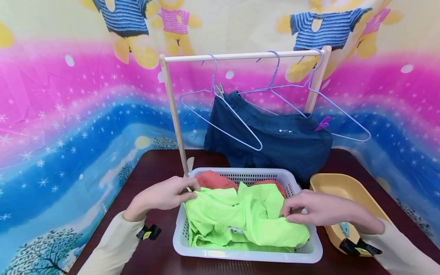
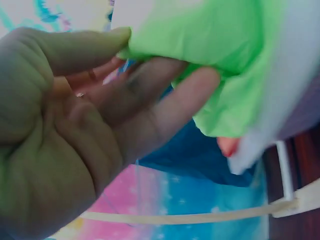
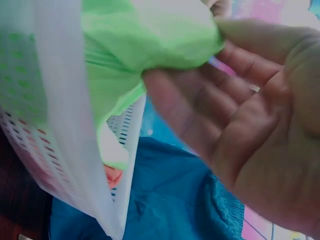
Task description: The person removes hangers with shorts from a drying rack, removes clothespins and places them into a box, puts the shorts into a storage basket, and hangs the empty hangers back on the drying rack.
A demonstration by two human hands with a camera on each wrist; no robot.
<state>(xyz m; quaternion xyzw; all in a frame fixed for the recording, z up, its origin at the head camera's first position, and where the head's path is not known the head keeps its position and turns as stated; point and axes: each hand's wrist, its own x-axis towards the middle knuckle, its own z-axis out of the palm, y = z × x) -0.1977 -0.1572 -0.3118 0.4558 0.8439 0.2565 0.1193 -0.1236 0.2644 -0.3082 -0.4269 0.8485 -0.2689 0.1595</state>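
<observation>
A bright green garment (image 1: 227,214) lies crumpled in a white plastic basket (image 1: 247,256), its kind hard to tell while bunched. At its left end my left hand (image 1: 168,194) pinches the cloth between thumb and fingers, and the left wrist view shows the green fabric (image 2: 200,40) at the fingertips. Toward the right side, my right hand (image 1: 316,208) pinches another part; the right wrist view has that cloth (image 3: 150,35) between thumb and fingers. Beneath the green garment, red cloth (image 1: 214,180) shows at the basket's back.
Behind the basket stands a wooden rack (image 1: 240,56) with several purple hangers (image 1: 275,72). Dark blue shorts (image 1: 271,137) hang there, with a purple clip (image 1: 323,123) at the waistband. At right sits a yellow tub (image 1: 338,182) holding a light blue clip (image 1: 344,228).
</observation>
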